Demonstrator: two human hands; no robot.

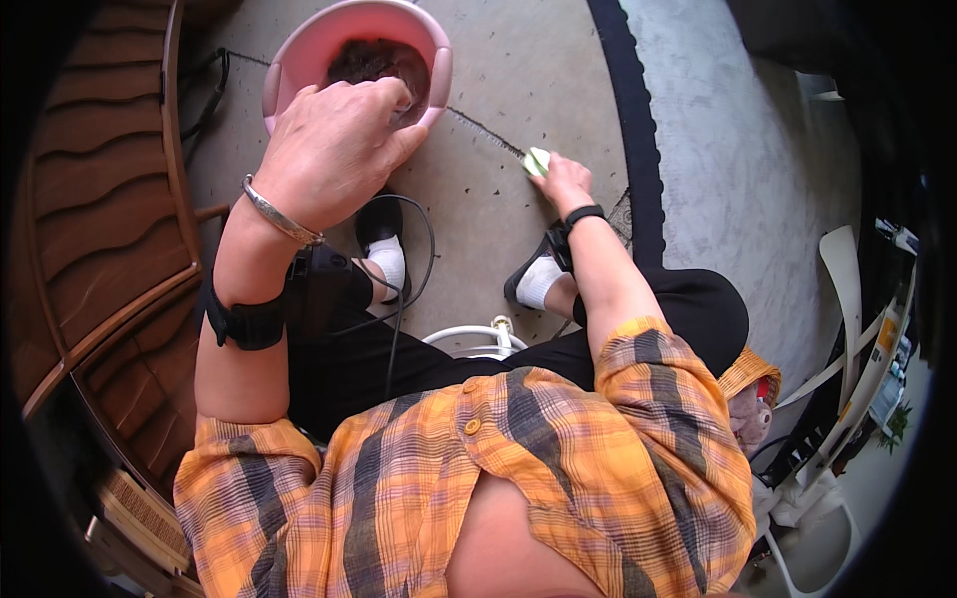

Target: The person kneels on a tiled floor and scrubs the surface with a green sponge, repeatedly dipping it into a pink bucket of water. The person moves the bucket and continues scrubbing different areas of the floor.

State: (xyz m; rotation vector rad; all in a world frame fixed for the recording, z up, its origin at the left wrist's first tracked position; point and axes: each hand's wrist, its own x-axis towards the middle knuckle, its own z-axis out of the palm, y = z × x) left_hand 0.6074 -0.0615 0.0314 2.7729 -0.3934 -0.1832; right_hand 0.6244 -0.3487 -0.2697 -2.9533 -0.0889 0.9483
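My left hand [336, 149], with a silver bangle at the wrist, reaches over the near rim of a pink plastic basin [437, 82]. Dark, wet-looking material [366, 60] lies in the basin. The fingers are bent, and something small and shiny may be by their tips, but I cannot tell whether they hold it. To the right, above the concrete floor, my right hand [564, 181] is closed on a small white and green object [536, 161]. What that object is cannot be made out. It is apart from the basin.
A brown wooden panelled piece of furniture [112, 164] stands at the left. A black cable [432, 254] loops beside my left shoe. A dark mat edge [635, 134] crosses the floor at the right. A wicker basket [748, 370] with a plush toy stands by my right knee.
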